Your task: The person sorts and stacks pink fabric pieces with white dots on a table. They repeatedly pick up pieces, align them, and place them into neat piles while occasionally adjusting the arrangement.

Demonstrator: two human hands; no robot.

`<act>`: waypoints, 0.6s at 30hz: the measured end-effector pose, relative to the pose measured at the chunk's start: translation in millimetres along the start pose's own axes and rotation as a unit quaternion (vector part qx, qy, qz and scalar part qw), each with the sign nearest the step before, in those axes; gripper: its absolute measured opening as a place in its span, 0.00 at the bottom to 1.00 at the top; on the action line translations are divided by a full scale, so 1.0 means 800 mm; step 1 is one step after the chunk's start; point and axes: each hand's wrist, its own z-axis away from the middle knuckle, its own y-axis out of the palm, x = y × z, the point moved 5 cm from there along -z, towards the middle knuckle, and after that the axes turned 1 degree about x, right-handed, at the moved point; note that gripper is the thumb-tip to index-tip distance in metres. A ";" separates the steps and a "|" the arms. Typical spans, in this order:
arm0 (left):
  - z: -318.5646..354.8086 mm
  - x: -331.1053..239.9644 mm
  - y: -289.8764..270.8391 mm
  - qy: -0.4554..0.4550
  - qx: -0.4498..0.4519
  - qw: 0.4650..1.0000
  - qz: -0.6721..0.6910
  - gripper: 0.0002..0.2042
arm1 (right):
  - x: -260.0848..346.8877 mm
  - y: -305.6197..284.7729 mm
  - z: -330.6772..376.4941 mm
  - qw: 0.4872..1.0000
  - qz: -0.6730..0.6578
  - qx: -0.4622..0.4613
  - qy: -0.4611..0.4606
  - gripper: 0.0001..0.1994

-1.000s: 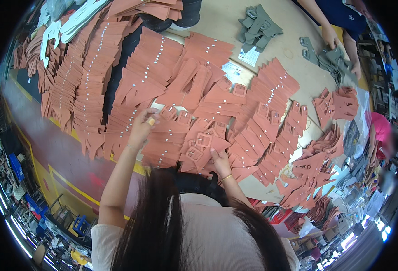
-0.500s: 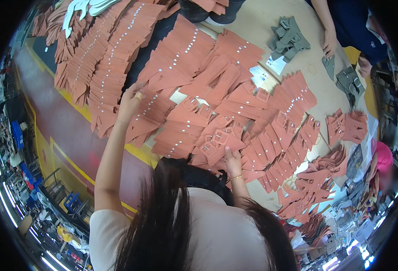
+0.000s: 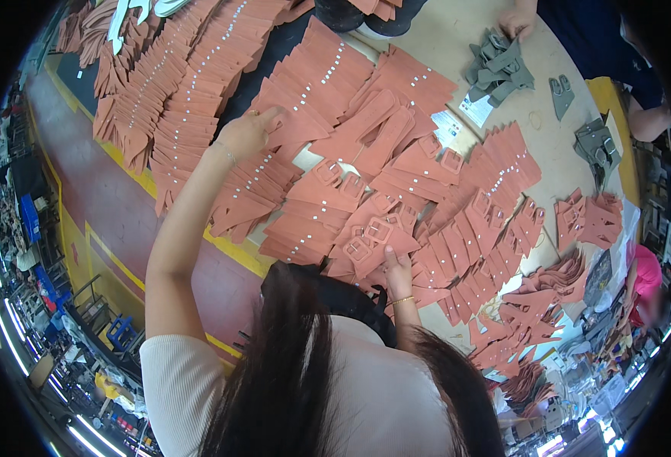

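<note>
My left hand (image 3: 249, 137) reaches over a fanned stack of flat reddish-brown leather pieces (image 3: 305, 91) marked with small white tags. Its fingers stretch out to the right at the stack's near-left edge, and nothing shows in them. My right hand (image 3: 399, 277), with a bracelet at the wrist, grips a leather piece with two covered buckles (image 3: 370, 238) close to my body. The thumb rests on top of that piece; the other fingers are mostly hidden beneath it. More buckled pieces (image 3: 340, 183) lie overlapped just beyond it.
Long rows of tagged pieces (image 3: 187, 91) fill the far left. Dark green pieces (image 3: 497, 67) lie at the back right beside a co-worker's hand (image 3: 518, 21). Further reddish-brown stacks (image 3: 503, 164) spread rightward. A dark round container (image 3: 387, 21) stands at the far edge.
My left hand has moved right and slightly away over the stack. My right hand stays on the buckled piece. The co-worker's hand has shifted from a small green piece to the green pile.
</note>
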 end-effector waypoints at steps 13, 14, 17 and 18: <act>-0.016 -0.003 -0.013 0.027 -0.013 0.999 0.012 0.28 | -0.002 0.002 -0.003 0.999 -0.030 0.018 -0.036 0.17; -0.017 -0.002 -0.012 0.017 -0.009 1.000 0.001 0.28 | -0.003 -0.001 -0.004 1.000 -0.004 -0.004 -0.021 0.17; -0.020 -0.004 -0.012 0.017 -0.009 1.000 0.002 0.27 | -0.004 -0.003 -0.005 1.000 0.014 -0.009 -0.017 0.16; -0.021 -0.004 -0.012 0.016 -0.006 1.000 -0.005 0.27 | -0.005 -0.003 -0.005 1.000 0.006 -0.014 -0.018 0.16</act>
